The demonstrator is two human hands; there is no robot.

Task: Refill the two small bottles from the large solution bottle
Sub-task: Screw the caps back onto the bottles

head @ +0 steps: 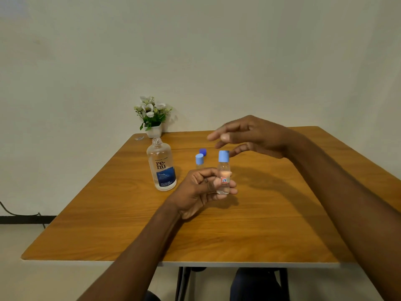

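Meanwhile the left hand (201, 187) pinched a small clear bottle (223, 172) upright just above the wooden table (108, 224), its light-blue cap on, while the right hand (249, 135) hovered over that cap with fingers spread, holding nothing. A second small bottle (199, 159) stood capped behind, a dark blue cap (202, 152) lay beyond it, and the large solution bottle (161, 167) stood uncapped to the left, near a flower pot (153, 118)

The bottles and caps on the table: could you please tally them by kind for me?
Large solution bottle, uncapped: 1
Small bottles, both with light blue caps: 2 (one in the left hand, one behind it)
Loose dark blue cap: 1
Total: 4
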